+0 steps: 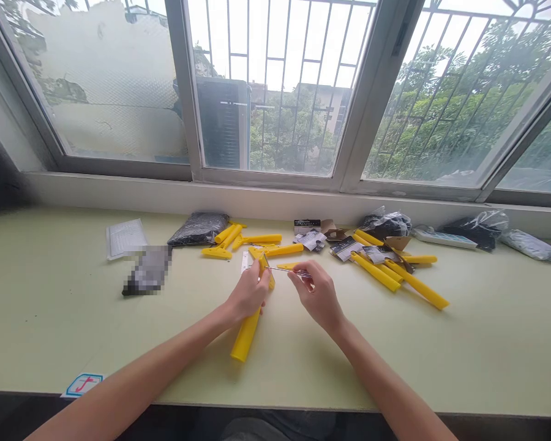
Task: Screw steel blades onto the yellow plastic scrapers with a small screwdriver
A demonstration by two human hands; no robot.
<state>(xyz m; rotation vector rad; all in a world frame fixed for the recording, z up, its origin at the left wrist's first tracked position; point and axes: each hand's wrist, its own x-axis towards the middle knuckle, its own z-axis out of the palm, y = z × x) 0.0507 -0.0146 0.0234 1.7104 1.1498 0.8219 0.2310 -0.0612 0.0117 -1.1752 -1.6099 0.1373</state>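
My left hand (248, 294) is closed around the neck of a yellow scraper (247, 340). The scraper's wide head points away from me and its thick handle slants down toward the table's front edge. My right hand (316, 293) grips a small screwdriver (282, 269) whose thin metal shaft runs left to the scraper head. Whether the tip sits in a screw is too small to tell. Just beyond the hands lie another yellow scraper (282, 250) and a flat yellow piece (288, 266). A white strip (245, 261) shows beside my left fingers.
Several yellow scrapers (229, 237) lie at the back, left of centre, by a black plastic-wrapped package (199, 228). Yellow handles (417, 285) and printed cards (344, 248) are heaped to the right. A clear tray (126, 239) and a blurred packet (149, 269) lie left.
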